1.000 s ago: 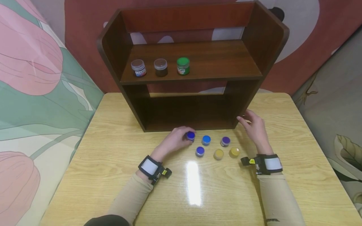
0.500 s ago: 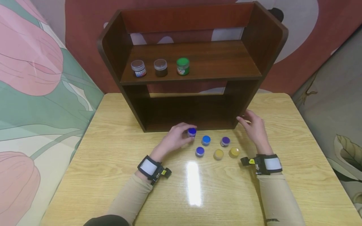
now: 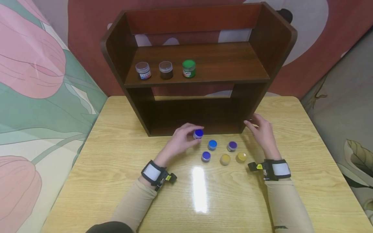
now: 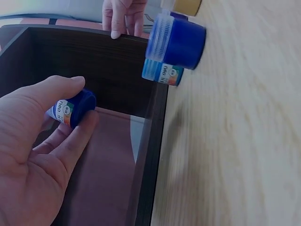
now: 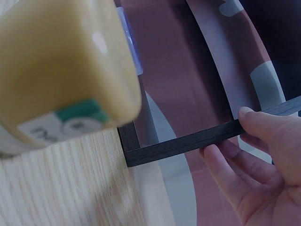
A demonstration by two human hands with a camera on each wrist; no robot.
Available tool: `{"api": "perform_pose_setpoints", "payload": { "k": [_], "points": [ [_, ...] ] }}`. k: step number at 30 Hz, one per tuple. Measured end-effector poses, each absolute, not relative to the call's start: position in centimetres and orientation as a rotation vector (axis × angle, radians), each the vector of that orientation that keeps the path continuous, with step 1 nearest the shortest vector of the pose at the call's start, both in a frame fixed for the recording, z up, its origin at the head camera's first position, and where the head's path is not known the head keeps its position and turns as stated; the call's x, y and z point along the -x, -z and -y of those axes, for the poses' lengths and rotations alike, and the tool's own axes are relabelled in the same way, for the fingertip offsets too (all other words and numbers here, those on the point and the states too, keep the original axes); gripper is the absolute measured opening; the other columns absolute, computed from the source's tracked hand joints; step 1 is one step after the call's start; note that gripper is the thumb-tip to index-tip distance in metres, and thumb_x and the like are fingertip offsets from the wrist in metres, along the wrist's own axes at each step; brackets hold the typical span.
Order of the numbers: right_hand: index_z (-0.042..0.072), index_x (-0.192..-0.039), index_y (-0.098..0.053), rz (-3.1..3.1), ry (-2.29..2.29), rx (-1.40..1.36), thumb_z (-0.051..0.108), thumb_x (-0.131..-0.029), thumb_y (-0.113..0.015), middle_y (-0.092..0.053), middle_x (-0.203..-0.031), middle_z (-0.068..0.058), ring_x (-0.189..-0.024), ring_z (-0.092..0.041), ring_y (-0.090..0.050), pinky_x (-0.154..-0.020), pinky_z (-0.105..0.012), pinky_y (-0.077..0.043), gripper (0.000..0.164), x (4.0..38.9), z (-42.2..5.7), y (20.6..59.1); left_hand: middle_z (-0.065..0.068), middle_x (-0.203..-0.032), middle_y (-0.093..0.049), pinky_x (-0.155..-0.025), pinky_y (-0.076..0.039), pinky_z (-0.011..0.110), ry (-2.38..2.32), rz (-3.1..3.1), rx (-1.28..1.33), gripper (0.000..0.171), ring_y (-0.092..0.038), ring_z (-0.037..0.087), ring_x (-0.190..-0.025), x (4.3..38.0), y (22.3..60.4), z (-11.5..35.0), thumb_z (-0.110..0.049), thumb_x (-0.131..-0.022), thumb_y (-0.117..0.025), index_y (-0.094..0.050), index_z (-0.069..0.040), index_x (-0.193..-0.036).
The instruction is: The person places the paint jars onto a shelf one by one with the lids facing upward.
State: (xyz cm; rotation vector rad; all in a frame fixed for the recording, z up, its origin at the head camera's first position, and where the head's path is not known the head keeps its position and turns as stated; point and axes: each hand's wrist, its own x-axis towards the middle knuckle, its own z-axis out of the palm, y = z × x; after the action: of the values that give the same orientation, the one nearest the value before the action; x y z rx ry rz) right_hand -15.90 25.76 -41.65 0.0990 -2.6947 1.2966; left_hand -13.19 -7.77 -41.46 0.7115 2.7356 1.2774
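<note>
My left hand (image 3: pixel 182 139) pinches a small dark blue paint jar (image 3: pixel 198 133) between thumb and fingers, in front of the shelf's lower opening. In the left wrist view the jar (image 4: pixel 70 107) is tilted, its label partly showing. At the right, my right hand (image 3: pixel 263 132) grips the front edge of the side panel of the brown wooden shelf (image 3: pixel 204 81); in the right wrist view the thumb lies on one face of the panel, the fingers on the other. Near the left hand stand a light blue jar (image 3: pixel 212 144) and another blue jar (image 3: pixel 206 156).
A purple jar (image 3: pixel 232 146) and two yellow jars, one ochre (image 3: pixel 225 159) and one brighter (image 3: pixel 241 157), stand on the table (image 3: pixel 233 200). The upper board carries a clear-lidded jar (image 3: pixel 143 71), a dark brown jar (image 3: pixel 166 70) and a green jar (image 3: pixel 188 68).
My left hand has moved the dark blue jar slightly away from me and to the right, toward the shelf's lower opening. My right hand has stayed on the side panel.
</note>
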Motion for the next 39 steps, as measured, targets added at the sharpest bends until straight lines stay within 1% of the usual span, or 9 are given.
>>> {"api": "perform_pose_setpoints", "payload": {
  "k": [4, 8, 10, 16, 20, 24, 28, 35, 39],
  "points": [
    [0.007, -0.139, -0.054, 2.694, -1.289, -0.102, 0.032, -0.101, -0.056, -0.062, -0.136, -0.022, -0.124, -0.041, -0.06, -0.1, -0.058, -0.051, 0.046, 15.9, -25.8, 41.7, -0.001, -0.126, -0.064, -0.093, -0.057, 0.025, -1.369, -2.666, -0.667, 0.047, -0.065, 0.016, -0.113, 13.2, 41.2, 7.7, -0.02, -0.087, -0.078, -0.064, -0.025, -0.132],
    [0.007, -0.139, -0.055, 2.691, -1.29, -0.102, 0.033, -0.101, -0.057, -0.062, -0.135, -0.022, -0.123, -0.041, -0.06, -0.1, -0.058, -0.051, 0.046, 15.9, -25.8, 41.6, 0.002, -0.127, -0.068, -0.093, -0.058, 0.03, -1.425, -2.582, -0.601, 0.047, -0.069, 0.021, -0.113, 13.1, 41.1, 7.8, -0.02, -0.088, -0.077, -0.063, -0.022, -0.133],
    [0.007, -0.138, -0.055, 2.69, -1.296, -0.101, 0.033, -0.101, -0.057, -0.061, -0.135, -0.022, -0.124, -0.041, -0.06, -0.1, -0.058, -0.051, 0.046, 15.8, -25.7, 41.5, 0.004, -0.126, -0.069, -0.092, -0.059, 0.032, -1.438, -2.557, -0.594, 0.049, -0.07, 0.022, -0.111, 13.1, 41.1, 7.8, -0.02, -0.089, -0.076, -0.061, -0.023, -0.135],
    [0.007, -0.139, -0.054, 2.694, -1.3, -0.097, 0.034, -0.101, -0.056, -0.061, -0.136, -0.022, -0.125, -0.041, -0.059, -0.101, -0.058, -0.051, 0.046, 15.8, -25.8, 41.5, -0.001, -0.126, -0.068, -0.09, -0.058, 0.026, -1.423, -2.567, -0.67, 0.041, -0.067, 0.015, -0.114, 13.2, 41.2, 7.9, -0.02, -0.091, -0.073, -0.065, -0.029, -0.13],
    [0.007, -0.139, -0.054, 2.691, -1.297, -0.104, 0.033, -0.101, -0.056, -0.061, -0.136, -0.022, -0.124, -0.041, -0.059, -0.101, -0.058, -0.051, 0.046, 15.8, -25.8, 41.5, -0.001, -0.127, -0.066, -0.09, -0.058, 0.023, -1.419, -2.573, -0.686, 0.04, -0.065, 0.015, -0.115, 13.1, 41.0, 7.8, -0.018, -0.091, -0.073, -0.065, -0.026, -0.13],
    [0.006, -0.138, -0.055, 2.682, -1.295, -0.115, 0.032, -0.101, -0.057, -0.062, -0.135, -0.023, -0.123, -0.042, -0.06, -0.1, -0.058, -0.051, 0.045, 15.9, -25.8, 41.6, 0.002, -0.129, -0.064, -0.091, -0.058, 0.024, -1.422, -2.562, -0.714, 0.043, -0.065, 0.019, -0.118, 12.9, 40.7, 7.8, -0.013, -0.092, -0.07, -0.063, -0.02, -0.134],
    [0.006, -0.136, -0.056, 2.677, -1.295, -0.112, 0.031, -0.101, -0.059, -0.062, -0.134, -0.022, -0.123, -0.041, -0.061, -0.1, -0.056, -0.052, 0.044, 16.1, -25.8, 41.6, 0.002, -0.132, -0.062, -0.093, -0.058, 0.026, -1.422, -2.55, -0.727, 0.045, -0.064, 0.02, -0.12, 12.8, 40.3, 7.7, -0.011, -0.092, -0.067, -0.061, -0.021, -0.135],
    [0.004, -0.135, -0.057, 2.667, -1.286, -0.13, 0.029, -0.101, -0.059, -0.063, -0.132, -0.023, -0.122, -0.042, -0.061, -0.098, -0.057, -0.052, 0.043, 16.0, -25.7, 41.5, 0.001, -0.131, -0.063, -0.093, -0.057, 0.025, -1.374, -2.606, -0.722, 0.044, -0.064, 0.018, -0.118, 12.6, 40.1, 7.6, -0.015, -0.092, -0.069, -0.062, -0.023, -0.135],
    [0.004, -0.135, -0.057, 2.662, -1.284, -0.137, 0.028, -0.101, -0.059, -0.063, -0.132, -0.024, -0.121, -0.043, -0.061, -0.098, -0.057, -0.052, 0.042, 15.9, -25.7, 41.5, 0.001, -0.13, -0.063, -0.093, -0.057, 0.024, -1.376, -2.592, -0.72, 0.044, -0.064, 0.017, -0.117, 12.6, 39.9, 7.6, -0.015, -0.092, -0.069, -0.062, -0.022, -0.135]
  ]
}}
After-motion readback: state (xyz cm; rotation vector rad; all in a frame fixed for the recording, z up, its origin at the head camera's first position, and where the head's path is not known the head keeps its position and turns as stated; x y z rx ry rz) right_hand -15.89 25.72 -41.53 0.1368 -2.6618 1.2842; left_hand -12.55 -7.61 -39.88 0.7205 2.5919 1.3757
